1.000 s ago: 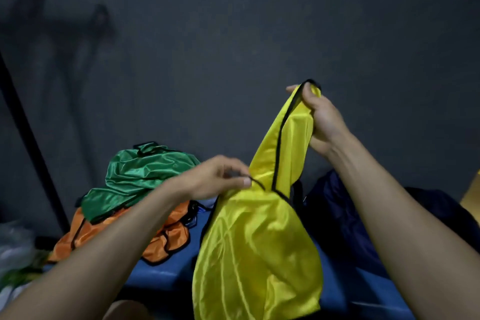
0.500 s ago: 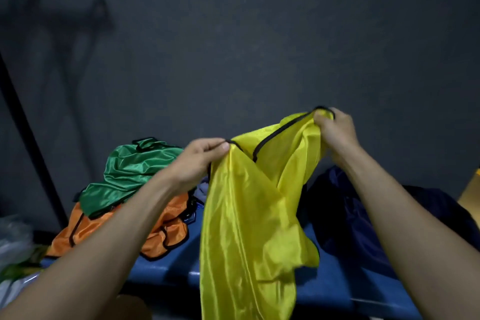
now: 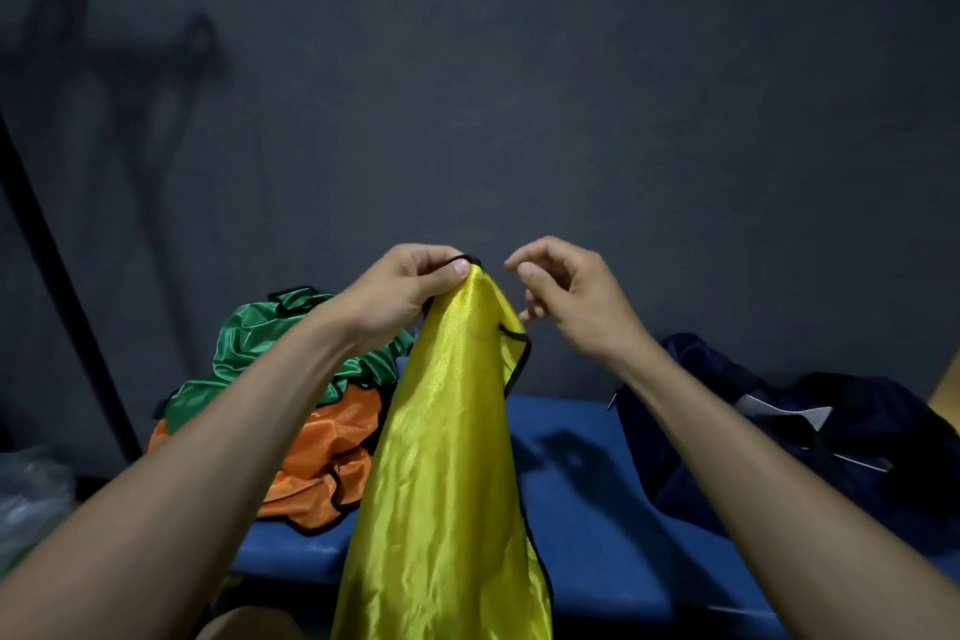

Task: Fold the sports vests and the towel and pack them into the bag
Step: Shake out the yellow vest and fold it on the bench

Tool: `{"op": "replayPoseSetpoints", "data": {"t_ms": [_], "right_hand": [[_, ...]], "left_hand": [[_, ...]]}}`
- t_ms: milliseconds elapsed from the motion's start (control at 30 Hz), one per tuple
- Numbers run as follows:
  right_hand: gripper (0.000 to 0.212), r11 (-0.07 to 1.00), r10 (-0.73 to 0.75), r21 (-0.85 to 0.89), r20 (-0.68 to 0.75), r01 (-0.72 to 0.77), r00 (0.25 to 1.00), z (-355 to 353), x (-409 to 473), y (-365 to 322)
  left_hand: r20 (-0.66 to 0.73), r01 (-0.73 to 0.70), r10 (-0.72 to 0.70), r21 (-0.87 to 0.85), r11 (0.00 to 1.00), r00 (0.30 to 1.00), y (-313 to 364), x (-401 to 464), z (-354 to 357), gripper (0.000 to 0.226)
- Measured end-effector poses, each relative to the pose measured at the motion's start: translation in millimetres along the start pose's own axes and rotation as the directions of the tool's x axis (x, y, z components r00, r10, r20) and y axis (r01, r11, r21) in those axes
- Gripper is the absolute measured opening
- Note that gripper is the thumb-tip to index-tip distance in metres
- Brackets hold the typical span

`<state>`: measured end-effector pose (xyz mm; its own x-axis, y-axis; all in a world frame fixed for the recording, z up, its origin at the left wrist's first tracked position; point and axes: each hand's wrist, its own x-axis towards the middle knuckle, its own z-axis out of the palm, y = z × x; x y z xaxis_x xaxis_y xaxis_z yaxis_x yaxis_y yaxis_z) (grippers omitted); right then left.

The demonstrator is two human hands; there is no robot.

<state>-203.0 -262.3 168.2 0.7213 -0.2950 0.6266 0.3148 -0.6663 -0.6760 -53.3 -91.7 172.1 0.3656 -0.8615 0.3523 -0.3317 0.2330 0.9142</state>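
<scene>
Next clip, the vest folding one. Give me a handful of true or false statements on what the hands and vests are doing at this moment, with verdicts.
1. The left hand pinches the top of the yellow vest. True.
2. The right hand grips the yellow vest too. False: its curled fingers sit beside the fabric and hold nothing that shows.
3. The green vest lies on top of the orange vest. True.
4. The yellow vest lies folded flat on the blue bench. False: it hangs down from the left hand, in front of the bench.
5. The dark blue bag sits on the left of the vest pile. False: it sits on the right end of the bench.
</scene>
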Motion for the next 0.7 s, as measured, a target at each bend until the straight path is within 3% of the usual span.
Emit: {"op": "replayPoseSetpoints", "data": {"t_ms": [67,167,267,400,467,533,633,700], "right_hand": [[0.015,1.000,0.021,-0.023,0.105,-0.019,0.994,-8,3,-2],[0.056,0.993,0.025,-0.116,0.352,0.017,0.936,-9,-5,0],[0.073,0.966,0.006,-0.246,0.346,0.084,0.938,10,-18,9],[0.060,0.982,-0.058,-0.174,0.103,0.075,0.993,19,-20,8],[0.063,0.994,0.018,-0.105,0.067,-0.011,0.998,14,-11,1],[0.053,0.985,0.143,-0.105,0.040,-0.138,0.989,6,3,-7],[0.023,0.939,0.211,-0.298,0.108,-0.171,0.971,-13,22,-14],[0.009,0.920,0.285,-0.334,0.205,-0.207,0.936,-21,30,-19]], "left_hand": [[-0.023,0.007,-0.008,-0.007,1.000,1.000,-1,-4,-4,0.046],[-0.013,0.007,-0.008,-0.005,1.000,1.000,1,-9,-5,0.042],[0.009,0.019,-0.018,-0.045,0.999,1.000,4,-6,-5,0.028],[0.035,0.031,-0.029,-0.047,0.998,0.999,3,-6,-5,0.025],[-0.042,0.018,-0.017,0.040,0.999,0.999,-3,-7,-9,0.026],[-0.146,-0.016,0.038,0.149,0.989,0.989,-11,-8,-14,0.028],[-0.215,-0.048,0.087,0.178,0.983,0.973,-10,-15,-12,0.025],[-0.153,-0.058,0.089,0.196,0.979,0.984,-2,-23,-6,0.021]]}}
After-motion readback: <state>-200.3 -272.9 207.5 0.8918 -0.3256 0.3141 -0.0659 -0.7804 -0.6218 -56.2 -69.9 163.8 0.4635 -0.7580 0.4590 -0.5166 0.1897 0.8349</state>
